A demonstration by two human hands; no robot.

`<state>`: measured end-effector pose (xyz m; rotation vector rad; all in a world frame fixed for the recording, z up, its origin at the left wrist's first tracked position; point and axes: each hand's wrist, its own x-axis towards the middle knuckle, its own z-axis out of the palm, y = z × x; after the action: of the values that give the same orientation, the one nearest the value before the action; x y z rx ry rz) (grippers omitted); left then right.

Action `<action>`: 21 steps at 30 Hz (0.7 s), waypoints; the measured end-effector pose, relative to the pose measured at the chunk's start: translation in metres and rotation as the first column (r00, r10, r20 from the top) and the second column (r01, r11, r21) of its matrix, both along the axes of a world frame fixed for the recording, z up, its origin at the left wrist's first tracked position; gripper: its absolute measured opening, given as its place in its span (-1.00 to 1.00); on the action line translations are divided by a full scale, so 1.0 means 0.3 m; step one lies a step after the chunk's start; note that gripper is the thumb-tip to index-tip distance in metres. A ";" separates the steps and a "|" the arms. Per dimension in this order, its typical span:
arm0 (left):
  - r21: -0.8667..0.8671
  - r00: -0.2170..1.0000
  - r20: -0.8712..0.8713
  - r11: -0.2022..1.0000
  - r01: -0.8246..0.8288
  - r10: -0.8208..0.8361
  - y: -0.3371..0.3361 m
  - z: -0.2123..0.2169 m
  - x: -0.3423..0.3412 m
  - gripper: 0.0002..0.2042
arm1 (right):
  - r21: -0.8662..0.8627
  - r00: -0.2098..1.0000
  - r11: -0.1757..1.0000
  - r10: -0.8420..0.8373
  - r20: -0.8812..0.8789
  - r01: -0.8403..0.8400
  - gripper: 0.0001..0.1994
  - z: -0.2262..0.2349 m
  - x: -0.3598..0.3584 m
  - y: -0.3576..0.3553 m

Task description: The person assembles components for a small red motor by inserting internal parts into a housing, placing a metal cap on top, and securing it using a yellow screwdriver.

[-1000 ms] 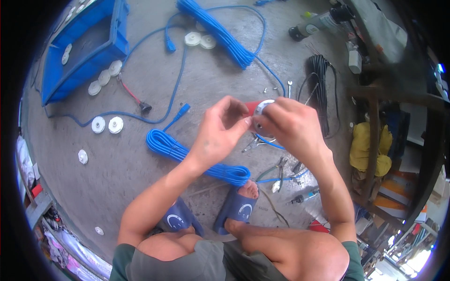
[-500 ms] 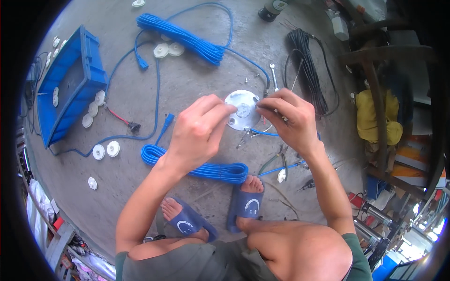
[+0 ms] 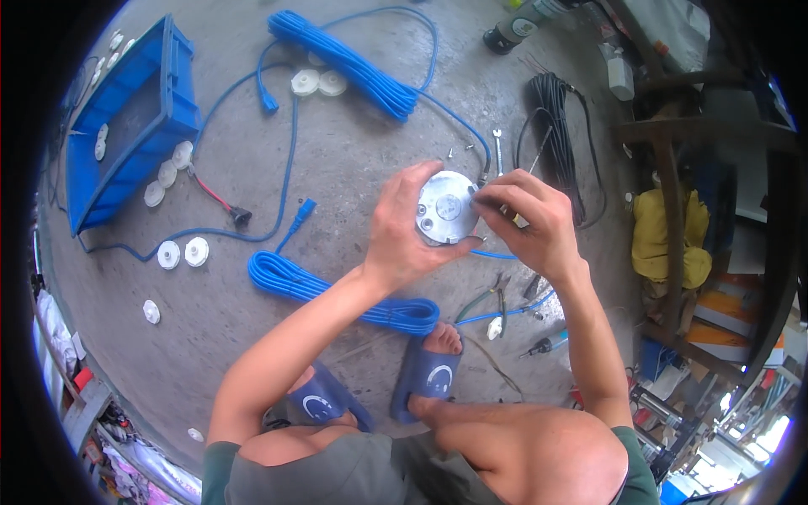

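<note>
My left hand (image 3: 402, 225) is wrapped round the left edge of a round silvery metal cover (image 3: 449, 206), thumb along its lower rim and fingers on the upper left. The cover has a ring mark at its middle and small round holes or screws on its left side. At the right rim my right hand (image 3: 530, 215) pinches with thumb and forefinger by a small dark piece; what it holds is too small to make out. Just beyond the right fingers lie a blue cable's dark end and a wrench (image 3: 498, 151). Small screws (image 3: 450, 153) lie above the cover.
Coiled blue cables (image 3: 345, 63) lie ahead and by my feet (image 3: 438, 362). A blue crate (image 3: 181, 101) and white round caps (image 3: 196, 252) are left. Black coiled cable (image 3: 551, 126), pliers (image 3: 502, 303), a screwdriver (image 3: 551, 341) and a shelf with yellow cloth (image 3: 669, 236) are right.
My left hand has gone from pinching near the cover's upper left to gripping round its left edge. The cover has turned and shifted slightly right. My right hand stays at its right rim.
</note>
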<state>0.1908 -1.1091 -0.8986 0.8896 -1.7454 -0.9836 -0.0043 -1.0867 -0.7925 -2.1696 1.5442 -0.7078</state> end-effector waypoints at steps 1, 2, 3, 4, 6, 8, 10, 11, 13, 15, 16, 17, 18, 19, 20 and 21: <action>-0.013 1.000 -0.024 1.000 -0.015 0.015 0.000 -0.007 -0.008 -0.06 | 0.004 1.000 1.000 0.002 -0.005 -0.002 -0.84 0.001 0.000 0.001; -0.027 0.998 -0.046 0.999 -0.031 0.030 0.000 -0.013 -0.015 -0.08 | 0.016 1.000 1.000 -0.003 -0.002 0.003 -0.83 -0.001 0.001 0.002; -0.023 0.998 -0.048 0.999 -0.032 0.031 0.000 -0.021 -0.021 -0.08 | 0.029 1.000 1.000 -0.008 0.004 0.008 -0.83 -0.006 0.001 0.004; -0.029 0.997 -0.065 0.999 -0.043 0.041 0.001 -0.028 -0.025 -0.09 | 0.033 1.000 0.999 -0.006 0.003 0.006 -0.83 -0.011 0.000 0.008; -0.033 0.995 -0.084 0.998 -0.056 0.053 0.000 -0.034 -0.032 -0.10 | 0.027 0.999 0.999 -0.040 0.033 0.039 -0.82 -0.017 -0.005 0.017; -0.037 0.991 -0.119 0.998 -0.059 0.054 -0.001 -0.037 -0.038 -0.10 | 0.019 0.999 0.999 -0.031 0.024 0.031 -0.81 -0.015 -0.002 0.015; -0.031 0.990 -0.137 0.998 -0.049 0.044 -0.002 -0.043 -0.032 -0.11 | 0.010 1.000 1.000 -0.022 0.019 0.022 -0.80 -0.015 -0.001 0.009; -0.028 0.987 -0.155 0.999 -0.037 0.032 -0.003 -0.046 -0.029 -0.12 | -0.006 0.999 1.000 0.007 -0.033 -0.007 -0.80 -0.006 -0.003 0.004; -0.031 0.993 -0.109 0.998 -0.051 0.047 0.002 -0.054 -0.025 -0.08 | -0.016 0.996 0.999 0.039 -0.083 -0.040 -0.80 0.005 -0.007 -0.009; -0.036 0.996 -0.064 0.997 -0.062 0.059 0.013 -0.064 -0.029 -0.04 | -0.057 0.978 0.989 0.128 -0.167 -0.139 -0.80 0.015 -0.010 -0.022; 0.029 0.990 -0.127 0.997 -0.065 0.068 0.022 -0.068 -0.036 0.01 | -0.055 0.978 0.989 0.127 -0.167 -0.138 -0.80 0.020 -0.008 -0.028; 0.062 0.985 -0.159 0.996 -0.062 0.071 0.027 -0.071 -0.038 0.03 | -0.084 0.970 0.984 0.135 -0.204 -0.155 -0.81 0.023 -0.004 -0.032; 0.097 0.978 -0.195 0.994 -0.057 0.075 0.029 -0.069 -0.045 0.06 | -0.110 0.959 0.979 0.139 -0.245 -0.170 -0.81 0.025 -0.004 -0.035; 0.057 0.974 -0.217 0.997 -0.053 0.064 0.028 -0.065 -0.047 0.08 | -0.106 0.959 0.980 0.135 -0.250 -0.165 -0.81 0.030 -0.003 -0.036; 0.016 0.969 -0.240 0.999 -0.049 0.051 0.024 -0.064 -0.052 0.10 | -0.081 0.946 0.983 0.136 -0.294 -0.166 -0.82 0.036 0.000 -0.035; 0.005 0.970 -0.239 0.999 -0.053 0.052 0.022 -0.070 -0.055 0.07 | -0.053 0.933 0.985 0.138 -0.333 -0.165 -0.82 0.042 0.004 -0.034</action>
<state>0.1743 -1.1025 -0.9196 0.7775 -1.5112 -1.0108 -0.0030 -1.0967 -0.7799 -2.5373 1.4980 -0.3773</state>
